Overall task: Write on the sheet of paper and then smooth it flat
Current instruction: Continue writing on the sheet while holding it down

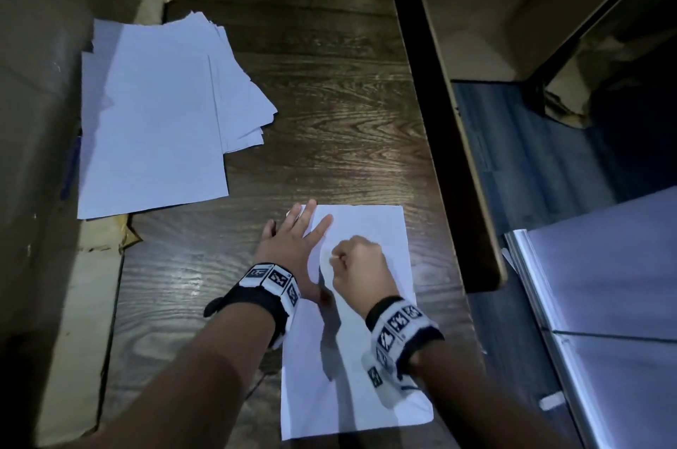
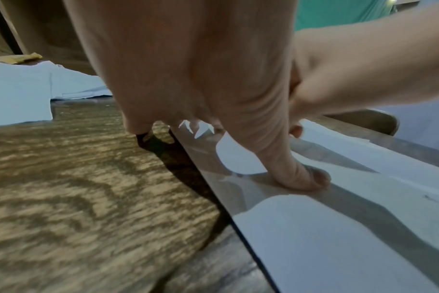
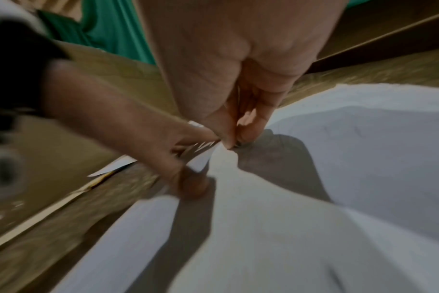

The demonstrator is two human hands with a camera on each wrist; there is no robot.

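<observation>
A white sheet of paper [image 1: 366, 225] lies on the dark wood table [image 1: 329, 100], near its front right. My left hand [image 1: 293, 243] lies flat with spread fingers over the sheet's left edge, and its thumb [image 2: 301, 178] presses the paper [image 2: 313, 237]. My right hand [image 1: 361, 265] is curled over the upper middle of the sheet. Its fingertips [image 3: 228, 138] pinch a thin pen whose dark tip [image 3: 237, 146] touches the paper [image 3: 364, 148]. The fist hides most of the pen. Only faint marks show on the sheet.
A loose stack of white sheets [image 1: 157, 111] lies at the back left, partly against a cardboard box [image 1: 36, 82]. A blue pen-like object [image 1: 70, 170] lies beside that stack. The table's right edge [image 1: 461, 155] drops to the floor, with a pale cabinet [image 1: 604, 302] beyond.
</observation>
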